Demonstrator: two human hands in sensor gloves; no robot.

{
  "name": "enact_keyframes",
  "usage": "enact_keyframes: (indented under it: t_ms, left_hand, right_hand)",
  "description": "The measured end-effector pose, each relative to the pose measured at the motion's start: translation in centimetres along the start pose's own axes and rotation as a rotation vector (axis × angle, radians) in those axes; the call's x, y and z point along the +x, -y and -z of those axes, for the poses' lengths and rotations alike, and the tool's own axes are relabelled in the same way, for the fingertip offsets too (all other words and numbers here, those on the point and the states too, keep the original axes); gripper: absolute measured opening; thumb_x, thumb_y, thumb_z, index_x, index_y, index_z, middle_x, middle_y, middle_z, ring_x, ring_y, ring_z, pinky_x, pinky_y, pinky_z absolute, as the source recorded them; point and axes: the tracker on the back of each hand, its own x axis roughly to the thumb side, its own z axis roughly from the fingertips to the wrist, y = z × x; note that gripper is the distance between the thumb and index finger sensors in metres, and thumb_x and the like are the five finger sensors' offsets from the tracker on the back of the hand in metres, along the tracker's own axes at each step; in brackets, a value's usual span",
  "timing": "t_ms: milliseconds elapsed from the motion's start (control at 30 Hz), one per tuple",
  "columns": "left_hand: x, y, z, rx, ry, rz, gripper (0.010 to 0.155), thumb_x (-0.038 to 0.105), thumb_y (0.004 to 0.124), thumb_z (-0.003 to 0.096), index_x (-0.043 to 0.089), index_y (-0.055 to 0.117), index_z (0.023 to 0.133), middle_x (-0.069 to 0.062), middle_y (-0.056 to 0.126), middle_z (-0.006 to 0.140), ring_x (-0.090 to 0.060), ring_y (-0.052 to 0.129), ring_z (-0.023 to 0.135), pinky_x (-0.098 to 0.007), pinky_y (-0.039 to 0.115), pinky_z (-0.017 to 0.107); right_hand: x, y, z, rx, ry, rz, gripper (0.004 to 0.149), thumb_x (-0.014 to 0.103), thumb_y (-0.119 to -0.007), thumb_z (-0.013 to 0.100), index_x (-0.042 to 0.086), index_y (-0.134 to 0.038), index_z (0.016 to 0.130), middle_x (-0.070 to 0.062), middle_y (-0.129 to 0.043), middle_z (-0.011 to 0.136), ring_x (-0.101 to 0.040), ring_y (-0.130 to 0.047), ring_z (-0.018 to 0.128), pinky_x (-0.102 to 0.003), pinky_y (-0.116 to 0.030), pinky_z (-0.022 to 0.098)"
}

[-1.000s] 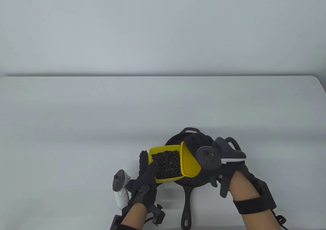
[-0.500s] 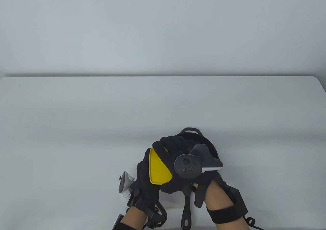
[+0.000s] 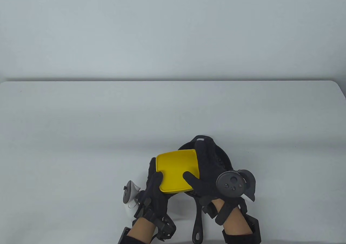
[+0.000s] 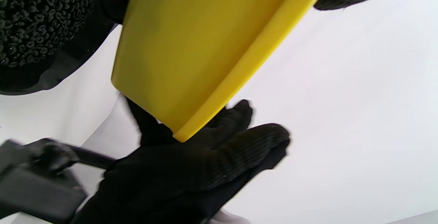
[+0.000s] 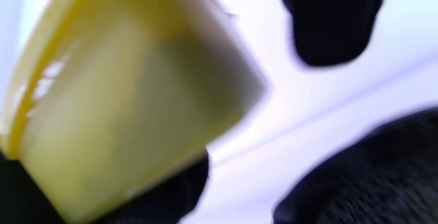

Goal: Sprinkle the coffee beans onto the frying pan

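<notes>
A yellow box with its yellow lid [image 3: 177, 171] on top is held low over the left part of a black cast-iron frying pan [image 3: 198, 225]. My left hand [image 3: 154, 184] grips the box's left side, thumb on the lid's edge. My right hand [image 3: 205, 171] holds the right side, thumb on the lid and fingers along the far edge. Coffee beans [image 3: 220, 161] lie in the pan beside my right hand. The left wrist view shows the box's underside [image 4: 191, 46] and beans in the pan [image 4: 34, 18]. The right wrist view shows the box [image 5: 119, 107], blurred.
The pan's long handle points to the table's near edge, its small helper handle [image 3: 201, 139] to the far side. The white table [image 3: 108, 133] stretches left, right and behind the pan.
One second ago the box stood open with beans showing and my right hand held the lid beside it. The lid now lies flat over the box, and my right hand has drawn back to the right.
</notes>
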Motion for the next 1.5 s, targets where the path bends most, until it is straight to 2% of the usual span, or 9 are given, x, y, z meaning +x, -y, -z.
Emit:
enact_keyframes:
  t_ms: [167, 233, 367, 800, 1000, 1067, 1233, 1367, 1500]
  left_hand:
    - [-0.1, 0.3, 0.3, -0.022, 0.064, -0.083, 0.085, 0.072, 0.059, 0.0526, 0.041, 0.001, 0.106, -0.018, 0.031, 0.110, -0.042, 0.068, 0.093, -0.043, 0.075, 0.070]
    - [0.3, 0.7, 0.2, -0.032, 0.062, -0.040, 0.085, 0.072, 0.058, 0.0530, 0.041, -0.001, 0.105, -0.018, 0.029, 0.110, -0.042, 0.064, 0.095, -0.043, 0.073, 0.071]
    - [0.6, 0.3, 0.3, -0.033, 0.047, 0.096, 0.084, 0.072, 0.054, 0.0532, 0.038, -0.003, 0.105, -0.019, 0.028, 0.110, -0.042, 0.062, 0.096, -0.044, 0.070, 0.072]
    - [1.1, -0.6, -0.2, 0.028, -0.155, 0.489, 0.086, 0.073, 0.053, 0.0540, 0.026, 0.003, 0.106, -0.028, 0.054, 0.096, -0.045, 0.081, 0.069, -0.041, 0.081, 0.047]
    - [2.6, -0.7, -0.2, 0.091, -0.100, 0.579, 0.078, 0.067, 0.053, 0.0551, 0.021, 0.020, 0.110, -0.031, 0.064, 0.089, -0.039, 0.089, 0.055, -0.036, 0.085, 0.036]
    - [3.5, -0.9, -0.4, 0.127, -0.066, 0.578, 0.076, 0.065, 0.054, 0.0555, 0.022, 0.022, 0.110, -0.031, 0.062, 0.091, -0.038, 0.090, 0.054, -0.036, 0.085, 0.035]
    - [5.8, -3.4, -1.7, 0.311, -0.047, 0.686, 0.073, 0.062, 0.053, 0.0563, 0.021, 0.026, 0.110, -0.033, 0.058, 0.094, -0.039, 0.090, 0.056, -0.036, 0.085, 0.037]
    - [6.8, -5.9, -2.5, 0.462, -0.075, 0.707, 0.071, 0.058, 0.054, 0.0569, 0.017, 0.031, 0.109, -0.035, 0.054, 0.097, -0.043, 0.090, 0.057, -0.038, 0.086, 0.039]
    - [7.5, -7.3, -3.1, 0.571, -0.129, 0.740, 0.070, 0.057, 0.054, 0.0568, 0.016, 0.032, 0.109, -0.035, 0.053, 0.097, -0.044, 0.090, 0.057, -0.038, 0.086, 0.039]
  right_hand:
    - [-3.1, -3.7, -0.7, 0.101, -0.157, 0.772, 0.100, 0.077, -0.053, 0.060, 0.009, 0.002, 0.108, -0.039, 0.004, 0.098, -0.057, -0.091, 0.051, -0.036, -0.090, 0.022]
    - [-2.9, -4.3, -0.8, 0.119, -0.109, 0.883, 0.098, 0.073, -0.056, 0.063, 0.012, 0.006, 0.107, -0.035, 0.010, 0.098, -0.054, -0.087, 0.049, -0.037, -0.088, 0.025]
    - [-2.7, -4.2, -1.2, 0.097, -0.059, 0.576, 0.088, 0.067, -0.049, 0.065, 0.009, 0.003, 0.109, -0.037, 0.000, 0.101, -0.039, -0.096, 0.046, -0.028, -0.090, 0.024]
    - [-4.9, -5.3, -2.6, 0.035, -0.104, 0.618, 0.077, 0.055, -0.038, 0.062, 0.008, 0.001, 0.109, -0.030, 0.003, 0.103, -0.040, -0.090, 0.050, -0.033, -0.086, 0.027]
    - [-4.6, -5.4, -2.2, 0.086, -0.059, 0.653, 0.084, 0.060, -0.049, 0.064, 0.009, 0.000, 0.108, -0.028, 0.003, 0.104, -0.051, -0.084, 0.060, -0.044, -0.083, 0.034]
    - [-3.9, -4.6, -2.1, 0.070, 0.016, 0.539, 0.090, 0.065, -0.058, 0.061, 0.012, -0.005, 0.111, -0.023, 0.006, 0.106, -0.064, -0.059, 0.083, -0.054, -0.075, 0.043]
    - [-2.1, -0.4, -1.8, 0.048, 0.140, -0.259, 0.090, 0.069, -0.060, 0.060, 0.014, -0.015, 0.116, -0.017, 0.002, 0.112, -0.059, -0.019, 0.100, -0.070, -0.033, 0.065]
    - [-4.4, 1.5, -1.4, 0.406, -0.105, -0.754, 0.084, 0.065, -0.054, 0.063, 0.017, -0.007, 0.114, -0.007, 0.019, 0.102, -0.044, 0.015, 0.089, -0.062, 0.003, 0.053]
    - [-8.4, 1.3, -3.0, 0.380, -0.211, -0.634, 0.084, 0.063, -0.058, 0.059, 0.016, -0.010, 0.110, -0.008, 0.013, 0.100, -0.042, 0.014, 0.086, -0.057, 0.006, 0.048]
